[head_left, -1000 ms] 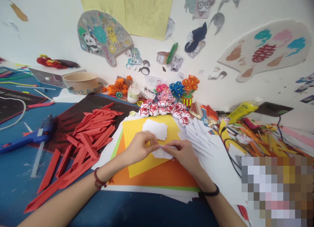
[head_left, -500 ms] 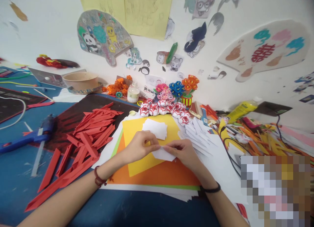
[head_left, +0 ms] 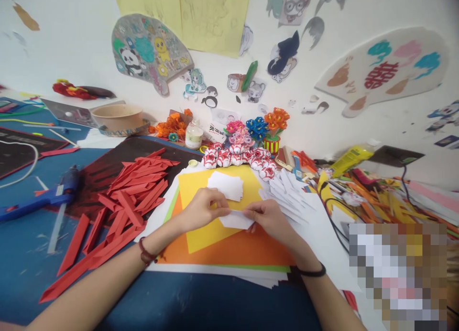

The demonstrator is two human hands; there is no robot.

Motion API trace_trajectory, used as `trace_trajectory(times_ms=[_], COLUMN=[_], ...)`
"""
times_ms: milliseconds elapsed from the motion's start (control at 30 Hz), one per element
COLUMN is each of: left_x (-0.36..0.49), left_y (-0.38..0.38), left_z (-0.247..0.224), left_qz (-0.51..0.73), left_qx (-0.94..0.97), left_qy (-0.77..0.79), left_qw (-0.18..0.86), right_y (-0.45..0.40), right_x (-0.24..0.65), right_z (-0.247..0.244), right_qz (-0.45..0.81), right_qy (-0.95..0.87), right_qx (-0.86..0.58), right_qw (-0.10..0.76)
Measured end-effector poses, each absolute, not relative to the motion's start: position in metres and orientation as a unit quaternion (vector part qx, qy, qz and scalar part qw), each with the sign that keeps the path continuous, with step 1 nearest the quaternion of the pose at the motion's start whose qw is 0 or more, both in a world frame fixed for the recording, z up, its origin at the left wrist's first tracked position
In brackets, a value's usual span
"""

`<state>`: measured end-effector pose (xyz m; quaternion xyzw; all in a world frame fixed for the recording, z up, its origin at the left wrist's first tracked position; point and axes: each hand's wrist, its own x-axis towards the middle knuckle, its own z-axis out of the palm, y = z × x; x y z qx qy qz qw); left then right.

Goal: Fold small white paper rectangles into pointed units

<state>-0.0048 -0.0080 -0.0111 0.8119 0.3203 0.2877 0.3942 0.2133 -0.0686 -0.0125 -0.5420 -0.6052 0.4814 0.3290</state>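
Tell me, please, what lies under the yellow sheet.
An orange sheet shows beyond the yellow sheet, then a green sheet and white paper; what the yellow covers cannot be seen.

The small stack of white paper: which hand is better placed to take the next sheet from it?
Probably the left hand: it is nearer the stack, beside its lower-left edge. The right hand is farther away. Both hold the white piece, so the left must release first.

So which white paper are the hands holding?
The small piece pinched between the left hand and right hand. The white stack lies beyond it on the yellow sheet; white strips lie to the right.
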Motion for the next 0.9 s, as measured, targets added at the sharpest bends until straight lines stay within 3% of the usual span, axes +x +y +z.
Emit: trace_trajectory(times_ms=[133,367,533,733,900], left_x=[-0.008,-0.009,-0.004,0.004,-0.003], left_y=[-0.004,-0.001,-0.002,-0.017,-0.010], left_z=[-0.019,-0.020,-0.019,-0.015,-0.014], left_qz=[0.292,0.317,0.356,0.288,0.241], left_qx=[0.799,0.750,0.696,0.783,0.831], left_qy=[0.330,0.370,0.330,0.357,0.364], left_qw=[0.409,0.447,0.529,0.421,0.344], right_y=[-0.070,-0.067,-0.065,-0.069,-0.063], right_x=[0.212,0.213,0.210,0.195,0.204], right_z=[-0.014,-0.017,-0.019,-0.023,-0.028], right_qz=[0.471,0.288,0.368,0.524,0.470], right_qy=[-0.630,-0.706,-0.580,-0.501,-0.527], right_qx=[-0.533,-0.529,-0.573,-0.510,-0.547], right_qw=[0.311,0.372,0.447,0.463,0.450])
